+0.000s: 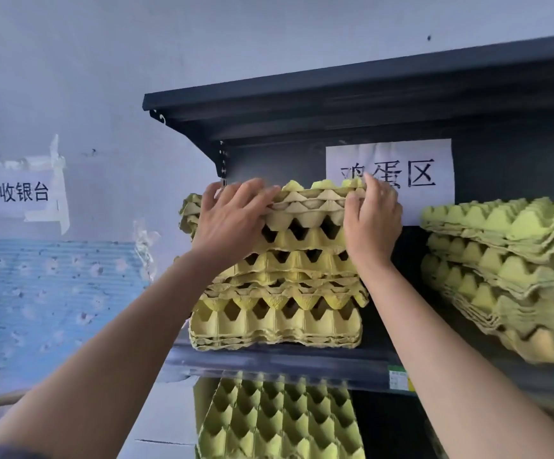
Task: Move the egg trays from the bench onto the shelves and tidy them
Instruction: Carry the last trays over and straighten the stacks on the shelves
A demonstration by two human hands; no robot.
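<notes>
A tall stack of yellow pulp egg trays [279,286] stands on a dark metal shelf [269,361]. My left hand [232,220] lies on the left end of the top trays [312,202], fingers curled over their upper edge. My right hand [373,220] grips the right end of the same top trays, fingers over the top and thumb on the front. A second stack of egg trays [507,273] sits on the same shelf at the right, leaning a little. More trays [279,422] stand below on the lower level.
The upper shelf board [335,97] overhangs the stacks. A white paper sign [411,170] hangs on the shelf's back panel behind my right hand. Another taped sign [24,192] is on the wall at left, above a blue panel [53,309].
</notes>
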